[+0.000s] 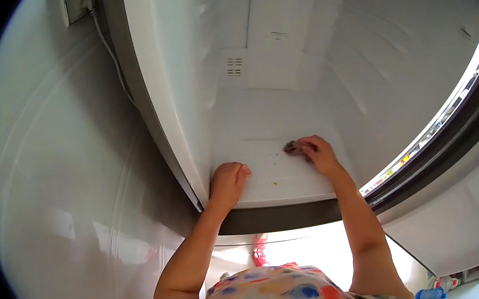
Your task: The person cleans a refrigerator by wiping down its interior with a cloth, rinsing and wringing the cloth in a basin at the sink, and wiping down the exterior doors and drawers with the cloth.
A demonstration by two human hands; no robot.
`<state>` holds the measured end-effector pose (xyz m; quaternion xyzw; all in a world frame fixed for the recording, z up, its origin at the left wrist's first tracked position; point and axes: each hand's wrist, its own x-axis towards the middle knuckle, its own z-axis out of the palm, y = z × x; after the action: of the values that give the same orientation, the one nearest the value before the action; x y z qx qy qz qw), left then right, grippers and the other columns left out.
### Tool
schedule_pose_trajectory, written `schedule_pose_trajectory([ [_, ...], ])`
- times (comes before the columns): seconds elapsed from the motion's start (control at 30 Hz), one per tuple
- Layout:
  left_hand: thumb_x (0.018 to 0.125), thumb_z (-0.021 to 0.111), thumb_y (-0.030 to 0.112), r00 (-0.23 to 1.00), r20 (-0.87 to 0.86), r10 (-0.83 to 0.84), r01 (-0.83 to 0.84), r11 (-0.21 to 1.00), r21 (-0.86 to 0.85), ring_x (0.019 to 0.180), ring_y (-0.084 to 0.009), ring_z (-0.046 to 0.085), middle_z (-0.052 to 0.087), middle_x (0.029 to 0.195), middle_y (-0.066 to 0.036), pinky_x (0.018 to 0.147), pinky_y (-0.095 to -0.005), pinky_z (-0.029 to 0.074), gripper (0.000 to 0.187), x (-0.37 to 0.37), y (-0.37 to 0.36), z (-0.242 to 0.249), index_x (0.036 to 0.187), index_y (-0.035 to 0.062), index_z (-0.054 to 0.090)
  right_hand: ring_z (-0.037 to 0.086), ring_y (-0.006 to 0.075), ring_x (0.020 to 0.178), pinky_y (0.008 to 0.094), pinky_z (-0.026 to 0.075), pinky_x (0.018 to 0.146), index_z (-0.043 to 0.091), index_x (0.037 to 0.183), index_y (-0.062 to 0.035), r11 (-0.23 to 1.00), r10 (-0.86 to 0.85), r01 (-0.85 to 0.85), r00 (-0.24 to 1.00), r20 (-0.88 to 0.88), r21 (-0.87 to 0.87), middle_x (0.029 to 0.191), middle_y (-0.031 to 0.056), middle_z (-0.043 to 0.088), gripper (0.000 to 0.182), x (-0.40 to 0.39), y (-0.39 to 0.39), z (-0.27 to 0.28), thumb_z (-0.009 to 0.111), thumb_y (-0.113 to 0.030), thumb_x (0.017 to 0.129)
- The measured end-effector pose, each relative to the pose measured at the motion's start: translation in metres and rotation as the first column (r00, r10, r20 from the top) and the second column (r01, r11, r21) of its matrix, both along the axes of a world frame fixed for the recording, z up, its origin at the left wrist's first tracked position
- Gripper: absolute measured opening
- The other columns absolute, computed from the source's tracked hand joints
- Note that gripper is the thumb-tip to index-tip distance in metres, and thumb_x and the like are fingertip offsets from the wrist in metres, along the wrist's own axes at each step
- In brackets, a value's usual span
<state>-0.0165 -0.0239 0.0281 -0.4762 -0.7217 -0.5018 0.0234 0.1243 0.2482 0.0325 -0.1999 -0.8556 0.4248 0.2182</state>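
My right hand [318, 152] holds a small crumpled greyish-brown cloth [293, 147] against the white floor of a fridge compartment [257, 192]. My left hand [230, 182] rests at the front left corner of that floor, its fingers curled; whether anything is inside them is hidden. Between the hands lie a small yellow crumb [275, 183] and a few dark specks.
Tall white inner walls and a back panel with a vent [234, 67] enclose the compartment. An open door [453, 206] stands on the right. A white cable [110, 51] hangs at the upper left. A red shoe [260, 251] shows below, bottles [431, 296] at the lower right.
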Motion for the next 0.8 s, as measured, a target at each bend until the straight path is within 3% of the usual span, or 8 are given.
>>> schedule_pose_trajectory([
  [0.07,0.091,0.047,0.016,1.0,-0.013,-0.009,0.009,1.0,0.018,0.08,-0.0344,0.057,0.062,0.079,-0.016,0.075,-0.0418,0.044,0.025,-0.001,0.0,-0.004,0.077,0.0009,0.061,0.052,0.0277,0.096,0.0385,0.042,0.088,0.063,0.106,-0.0064,0.976,-0.211,0.196,0.957,-0.2,-0.093,0.098,0.0107,0.059,0.022,0.024,0.01,0.002,0.059,-0.012,0.085],
  [0.1,0.09,0.047,0.015,1.0,-0.02,0.0,0.0,1.0,0.002,0.08,-0.0343,0.057,0.063,0.079,-0.016,0.075,-0.0421,0.044,0.024,-0.001,0.0,-0.005,0.077,0.001,0.061,0.052,0.0294,0.099,0.0395,0.042,0.09,0.063,0.104,-0.0037,0.941,-0.296,0.312,0.947,-0.129,0.133,0.103,0.0126,0.058,0.021,0.033,0.012,0.008,0.058,-0.012,0.086],
  [0.17,0.088,0.049,0.014,0.999,-0.032,0.016,-0.017,0.999,-0.035,0.08,-0.034,0.058,0.063,0.078,-0.014,0.075,-0.0428,0.044,0.021,-0.002,0.0,-0.006,0.077,0.0012,0.061,0.052,0.0329,0.103,0.0415,0.042,0.092,0.062,0.101,0.0017,0.708,-0.487,0.422,0.873,-0.042,0.566,0.112,0.0163,0.057,0.02,0.05,0.012,0.02,0.057,-0.011,0.086],
  [0.2,0.089,0.049,0.014,1.0,-0.017,0.005,-0.005,0.999,-0.036,0.08,-0.034,0.058,0.063,0.078,-0.014,0.075,-0.0428,0.044,0.022,-0.002,0.0,-0.006,0.076,0.0013,0.061,0.047,0.0374,0.114,0.0429,0.037,0.1,0.058,0.106,0.0007,0.676,-0.416,0.326,0.909,-0.022,0.661,0.124,0.0206,0.052,0.023,0.054,0.021,0.007,0.055,-0.011,0.086],
  [0.27,0.09,0.048,0.015,1.0,0.01,-0.01,0.011,0.999,-0.036,0.079,-0.0338,0.057,0.063,0.078,-0.014,0.075,-0.0428,0.044,0.023,-0.001,-0.001,-0.002,0.076,0.0014,0.061,0.043,0.0394,0.118,0.0453,0.034,0.102,0.053,0.113,0.0029,0.686,-0.382,0.277,0.924,0.01,0.673,0.127,0.0215,0.048,0.029,0.047,0.033,-0.034,0.053,-0.012,0.088],
  [0.4,0.092,0.046,0.016,1.0,-0.007,-0.015,0.015,1.0,-0.009,0.078,-0.0331,0.057,0.062,0.077,-0.014,0.074,-0.0416,0.044,0.026,-0.002,-0.001,-0.006,0.076,0.0011,0.06,0.037,0.043,0.123,0.0489,0.029,0.106,0.043,0.123,0.0039,0.744,-0.343,0.204,0.934,0.101,0.636,0.134,0.0254,0.04,0.038,0.036,0.022,-0.038,0.05,-0.011,0.089],
  [0.7,0.092,0.046,0.017,1.0,0.002,-0.005,0.005,1.0,0.015,0.077,-0.0331,0.058,0.062,0.078,-0.015,0.073,-0.0407,0.044,0.027,-0.002,0.0,-0.005,0.078,0.0003,0.061,0.042,0.0394,0.121,0.0487,0.033,0.102,0.052,0.116,0.0036,0.734,-0.176,0.149,0.984,-0.026,0.663,0.13,0.0242,0.045,0.037,-0.021,-0.047,-0.053,0.052,-0.002,0.08],
  [0.8,0.091,0.047,0.016,1.0,0.009,0.015,-0.015,1.0,0.021,0.077,-0.0338,0.058,0.062,0.077,-0.015,0.073,-0.0417,0.044,0.025,-0.001,0.001,-0.007,0.077,0.0006,0.061,0.052,0.0328,0.111,0.0427,0.041,0.095,0.055,0.11,0.0011,0.813,0.041,0.031,0.993,-0.11,0.582,0.118,0.0208,0.055,0.029,-0.036,-0.068,-0.042,0.049,0.002,0.082],
])
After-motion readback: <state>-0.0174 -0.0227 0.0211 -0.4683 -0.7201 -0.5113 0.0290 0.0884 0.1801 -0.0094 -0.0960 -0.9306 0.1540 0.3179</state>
